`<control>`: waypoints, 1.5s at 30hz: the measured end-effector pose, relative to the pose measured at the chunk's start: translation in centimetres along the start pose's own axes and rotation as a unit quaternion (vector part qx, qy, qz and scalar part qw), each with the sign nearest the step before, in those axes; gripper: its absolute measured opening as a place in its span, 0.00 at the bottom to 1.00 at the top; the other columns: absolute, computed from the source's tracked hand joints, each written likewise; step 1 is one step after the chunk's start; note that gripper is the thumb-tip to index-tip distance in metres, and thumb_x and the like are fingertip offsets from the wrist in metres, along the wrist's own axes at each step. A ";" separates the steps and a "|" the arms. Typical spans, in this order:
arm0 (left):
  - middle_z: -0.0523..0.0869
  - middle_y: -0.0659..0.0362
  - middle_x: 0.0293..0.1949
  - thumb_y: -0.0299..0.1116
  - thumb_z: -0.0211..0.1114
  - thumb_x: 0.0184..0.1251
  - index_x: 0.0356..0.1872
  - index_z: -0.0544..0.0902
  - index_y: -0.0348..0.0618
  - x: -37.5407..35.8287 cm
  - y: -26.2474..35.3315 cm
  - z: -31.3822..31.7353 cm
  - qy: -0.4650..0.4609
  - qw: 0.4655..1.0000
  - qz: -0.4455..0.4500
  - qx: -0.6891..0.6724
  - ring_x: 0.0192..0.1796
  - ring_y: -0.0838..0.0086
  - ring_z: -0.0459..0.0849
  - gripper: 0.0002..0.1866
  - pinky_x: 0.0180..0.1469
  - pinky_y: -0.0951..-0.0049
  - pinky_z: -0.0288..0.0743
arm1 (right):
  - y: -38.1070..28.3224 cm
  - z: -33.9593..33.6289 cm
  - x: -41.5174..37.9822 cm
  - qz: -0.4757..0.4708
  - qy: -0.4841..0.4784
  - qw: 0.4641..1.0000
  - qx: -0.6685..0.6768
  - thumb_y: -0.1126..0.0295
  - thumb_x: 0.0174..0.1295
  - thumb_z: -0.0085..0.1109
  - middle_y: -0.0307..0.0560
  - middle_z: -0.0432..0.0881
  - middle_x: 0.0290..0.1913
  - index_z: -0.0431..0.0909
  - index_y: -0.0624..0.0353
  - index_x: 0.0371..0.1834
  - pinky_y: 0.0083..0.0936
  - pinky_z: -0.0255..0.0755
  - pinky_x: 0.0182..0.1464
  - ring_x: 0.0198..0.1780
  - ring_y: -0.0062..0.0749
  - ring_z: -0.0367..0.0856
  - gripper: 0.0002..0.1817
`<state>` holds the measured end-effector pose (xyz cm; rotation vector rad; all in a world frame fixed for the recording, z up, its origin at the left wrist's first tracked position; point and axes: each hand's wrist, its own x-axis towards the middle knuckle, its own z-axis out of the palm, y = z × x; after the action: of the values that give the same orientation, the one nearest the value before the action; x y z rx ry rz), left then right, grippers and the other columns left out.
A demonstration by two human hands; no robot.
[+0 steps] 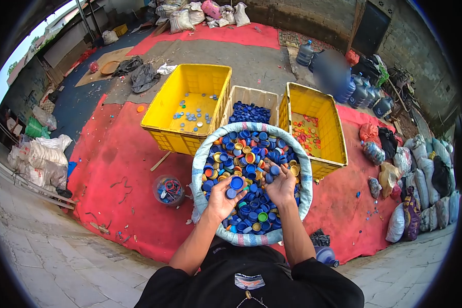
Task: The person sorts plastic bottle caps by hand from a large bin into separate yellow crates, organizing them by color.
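A sack with a rolled pale-blue and pink-striped rim point(202, 167) stands open in front of me, full of mixed bottle caps point(252, 203), mostly blue with some orange, yellow and green. Over its left part, my left hand point(222, 201) holds blue bottle caps point(236, 183) by the fingers and thumb. My right hand point(281, 189) is palm up over the right part, with blue bottle caps point(275, 170) at its curled fingers. Just beyond the sack, a cream crate point(233, 97) contains many dark blue caps.
A yellow crate point(161, 115) with scattered pale caps stands left; another yellow crate point(339, 138) holds red and orange caps. A clear bucket point(169, 190) sits on the red mat point(113, 205). Filled sacks point(421, 177) line the right side, with large water bottles point(362, 95) farther back.
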<state>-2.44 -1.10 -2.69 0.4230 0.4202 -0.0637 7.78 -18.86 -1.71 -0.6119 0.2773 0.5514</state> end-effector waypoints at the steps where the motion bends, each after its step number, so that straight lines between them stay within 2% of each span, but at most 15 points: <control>1: 0.82 0.48 0.54 0.37 0.54 0.73 0.53 0.76 0.35 0.4 -0.3 0.3 0.008 1.000 -0.003 -0.013 0.57 0.58 0.82 0.16 0.57 0.58 0.80 | 0.5 -0.2 -0.5 0.004 0.008 0.999 0.035 0.55 0.68 0.44 0.51 0.76 0.52 0.68 0.63 0.60 0.36 0.71 0.51 0.48 0.39 0.75 0.25; 7: 0.79 0.44 0.55 0.39 0.54 0.73 0.56 0.72 0.30 3.8 -0.9 0.6 0.028 0.998 -0.018 -0.056 0.58 0.52 0.79 0.21 0.62 0.54 0.75 | 2.4 -1.0 -3.0 0.025 0.042 0.993 0.107 0.61 0.64 0.48 0.59 0.71 0.61 0.62 0.70 0.63 0.41 0.69 0.62 0.58 0.47 0.73 0.28; 11: 0.78 0.42 0.53 0.42 0.54 0.72 0.57 0.70 0.27 7.9 1.6 3.9 0.025 0.997 -0.037 -0.064 0.58 0.52 0.77 0.25 0.66 0.52 0.71 | 0.0 2.1 -0.3 -0.001 0.060 0.989 0.134 0.67 0.61 0.47 0.59 0.72 0.56 0.63 0.74 0.56 0.45 0.65 0.68 0.58 0.49 0.72 0.24; 14: 0.76 0.39 0.53 0.50 0.53 0.71 0.56 0.67 0.21 13.9 6.6 10.1 -0.042 0.996 -0.006 -0.082 0.60 0.49 0.73 0.33 0.72 0.51 0.60 | -4.6 5.4 7.7 -0.083 -0.111 0.979 0.150 0.65 0.60 0.46 0.67 0.76 0.49 0.69 0.75 0.44 0.56 0.58 0.72 0.55 0.58 0.73 0.20; 16: 0.47 0.32 0.74 0.62 0.56 0.63 0.71 0.42 0.18 17.9 9.1 12.5 -0.048 0.996 0.021 -0.072 0.79 0.48 0.42 0.57 0.79 0.54 0.31 | -7.1 8.8 10.4 -0.086 -0.017 0.992 0.089 0.63 0.57 0.48 0.79 0.44 0.74 0.50 0.85 0.65 0.54 0.44 0.77 0.75 0.67 0.50 0.39; 18: 0.31 0.35 0.76 0.63 0.57 0.62 0.72 0.28 0.23 18.4 9.7 13.5 0.019 0.997 0.039 -0.061 0.80 0.50 0.27 0.62 0.78 0.56 0.24 | -7.6 9.4 10.4 -0.084 -0.004 0.993 0.088 0.64 0.56 0.48 0.75 0.25 0.77 0.34 0.84 0.70 0.52 0.40 0.78 0.78 0.67 0.36 0.48; 21: 0.40 0.34 0.76 0.61 0.58 0.64 0.74 0.34 0.28 16.5 9.1 9.9 -0.011 0.997 0.077 0.011 0.80 0.48 0.37 0.58 0.78 0.53 0.33 | -6.2 7.2 6.3 -0.130 0.004 0.989 0.076 0.66 0.55 0.49 0.75 0.32 0.77 0.33 0.80 0.73 0.52 0.41 0.78 0.78 0.66 0.39 0.48; 22: 0.54 0.36 0.73 0.58 0.57 0.67 0.73 0.51 0.29 14.2 9.0 9.3 -0.007 0.997 0.078 0.000 0.76 0.48 0.52 0.48 0.77 0.53 0.46 | -5.8 3.7 6.0 -0.120 -0.045 0.988 0.082 0.69 0.57 0.48 0.74 0.35 0.77 0.35 0.74 0.75 0.52 0.48 0.77 0.78 0.64 0.43 0.46; 24: 0.74 0.41 0.61 0.53 0.54 0.72 0.57 0.74 0.32 11.2 8.8 6.4 -0.022 0.996 0.081 0.001 0.65 0.53 0.72 0.30 0.70 0.53 0.64 | -4.7 1.9 1.7 -0.153 0.036 0.987 0.023 0.71 0.59 0.49 0.72 0.53 0.73 0.46 0.70 0.74 0.48 0.62 0.71 0.72 0.58 0.61 0.39; 27: 0.86 0.53 0.37 0.45 0.52 0.77 0.23 0.76 0.46 6.6 8.6 2.3 -0.040 0.991 0.131 0.001 0.45 0.65 0.84 0.21 0.52 0.58 0.80 | -2.9 -2.3 -3.2 -0.177 0.028 0.981 -0.067 0.74 0.61 0.51 0.62 0.73 0.60 0.62 0.68 0.65 0.37 0.76 0.59 0.55 0.44 0.79 0.27; 28: 0.86 0.55 0.35 0.45 0.53 0.76 0.20 0.73 0.48 5.3 8.2 1.3 -0.026 0.989 0.146 0.019 0.42 0.68 0.84 0.21 0.49 0.61 0.79 | -2.1 -3.3 -4.4 -0.183 0.048 0.976 -0.105 0.76 0.61 0.52 0.58 0.75 0.55 0.64 0.66 0.62 0.34 0.77 0.55 0.51 0.39 0.80 0.24; 31: 0.84 0.57 0.35 0.46 0.54 0.76 0.20 0.74 0.48 1.9 5.8 -0.3 0.037 0.983 0.155 0.088 0.38 0.71 0.81 0.22 0.44 0.64 0.77 | -0.1 -4.8 -7.0 -0.201 0.114 0.949 -0.217 0.83 0.59 0.53 0.46 0.81 0.42 0.71 0.64 0.53 0.22 0.77 0.42 0.38 0.25 0.81 0.18; 38: 0.85 0.58 0.36 0.40 0.58 0.75 0.39 0.82 0.38 -3.0 0.5 -1.7 0.086 0.963 0.152 0.206 0.38 0.76 0.83 0.14 0.44 0.72 0.78 | 2.2 -5.6 -6.7 -0.217 0.085 0.839 -0.492 0.84 0.60 0.50 0.44 0.83 0.39 0.75 0.65 0.47 0.16 0.74 0.39 0.38 0.19 0.78 0.13; 43: 0.84 0.57 0.39 0.32 0.59 0.73 0.44 0.79 0.39 -4.5 -0.6 -2.8 0.066 0.967 0.151 0.192 0.38 0.74 0.84 0.07 0.44 0.71 0.81 | 1.5 -3.8 -4.0 -0.355 0.037 0.619 -0.699 0.80 0.52 0.61 0.52 0.84 0.39 0.77 0.62 0.49 0.38 0.73 0.43 0.39 0.49 0.79 0.18; 45: 0.84 0.58 0.39 0.31 0.59 0.73 0.44 0.79 0.39 -4.7 -0.9 -3.1 0.075 0.960 0.164 0.213 0.38 0.75 0.84 0.07 0.44 0.71 0.81 | 1.1 -2.7 -2.5 -0.377 0.026 0.557 -0.740 0.79 0.51 0.62 0.51 0.84 0.40 0.76 0.61 0.50 0.39 0.71 0.45 0.41 0.49 0.78 0.19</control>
<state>-8.05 -0.77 -3.69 0.9228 0.4819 0.2050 4.92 -20.72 -3.34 -2.2778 -0.5377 -0.2576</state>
